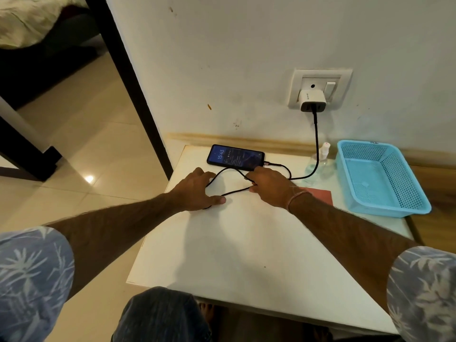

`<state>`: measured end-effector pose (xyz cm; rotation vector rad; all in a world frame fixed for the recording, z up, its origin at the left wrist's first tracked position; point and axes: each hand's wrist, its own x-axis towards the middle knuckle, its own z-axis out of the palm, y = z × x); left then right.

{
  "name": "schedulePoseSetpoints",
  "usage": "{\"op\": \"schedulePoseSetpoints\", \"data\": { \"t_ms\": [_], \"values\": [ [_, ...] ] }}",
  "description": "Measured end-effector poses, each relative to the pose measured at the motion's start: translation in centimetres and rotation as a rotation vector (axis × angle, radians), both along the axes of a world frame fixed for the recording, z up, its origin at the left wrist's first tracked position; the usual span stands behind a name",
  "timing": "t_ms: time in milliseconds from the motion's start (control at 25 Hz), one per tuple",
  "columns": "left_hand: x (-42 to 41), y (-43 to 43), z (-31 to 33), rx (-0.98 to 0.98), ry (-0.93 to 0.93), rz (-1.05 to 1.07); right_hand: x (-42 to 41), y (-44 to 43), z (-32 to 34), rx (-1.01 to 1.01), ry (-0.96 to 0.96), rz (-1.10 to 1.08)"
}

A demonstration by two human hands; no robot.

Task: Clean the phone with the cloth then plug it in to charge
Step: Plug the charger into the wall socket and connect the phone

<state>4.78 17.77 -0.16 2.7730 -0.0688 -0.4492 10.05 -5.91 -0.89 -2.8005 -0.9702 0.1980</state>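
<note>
A white square table (246, 243) stands against a pale wall, seen from above. A black smartphone (235, 157) lies flat at the table's far edge, close to the wall, with its lit screen facing up and showing a clock. A black braided charging cable (316, 144) is plugged into the phone's right end. It loops across the tabletop, then climbs to a white plastic wall charger (312, 101) seated in a white wall socket (320, 80).

The left hand (197, 191) lies flat with its fingers spread apart, pressing one bend of the cable loop onto the table. The right hand (269, 187), just in front of the phone, has its fingers curled together and appears to pinch the cable between thumb and fingertips. A reddish cloth (319, 193) lies flat beside the right wrist, partly hidden by it. Further right are a clear spray bottle (320, 160) and a light blue perforated plastic basket (382, 178).

The phone looks connected, so the step in hand is probably tidying the slack cable. To do this well, the flat hand should act as a steady anchor. The pinching hand should draw the loop gently and never pull toward the connector, so the plug is not strained and the phone is not dragged. The loops should lie flat, without kinks, and clear of the bottle. Whether the socket's switch is on cannot be told.
</note>
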Motion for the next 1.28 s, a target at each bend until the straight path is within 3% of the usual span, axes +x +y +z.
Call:
{"op": "schedulePoseSetpoints", "data": {
  "t_ms": [200,560,880,1040,1120,1200,1280],
  "values": [
    [0.8,0.7,-0.2,-0.005,-0.085,-0.031,0.4,-0.3,-0.7,-0.108,-0.184,0.133],
    [4.2,1.0,-0.1,0.152,-0.283,-0.061,1.3,-1.2,-1.0,-0.179,-0.293,-0.031],
    [6.1,1.5,-0.7,0.101,-0.289,-0.014,3.1,-1.4,0.0,-0.083,-0.202,-0.162],
    [6.7,1.9,-0.4,0.021,-0.263,-0.061,3.9,-0.6,2.1,0.197,-0.001,-0.36],
    [7.4,1.5,-0.2,-0.1,-0.277,0.022,5.3,-0.4,3.0,0.31,0.01,-0.469],
    [8.6,0.9,0.0,-0.201,-0.291,0.144,6.5,-0.8,3.2,0.273,-0.01,-0.515],
    [9.6,0.4,0.6,-0.199,-0.208,0.205,7.2,-1.3,2.5,0.115,-0.002,-0.501]
  ]
}}
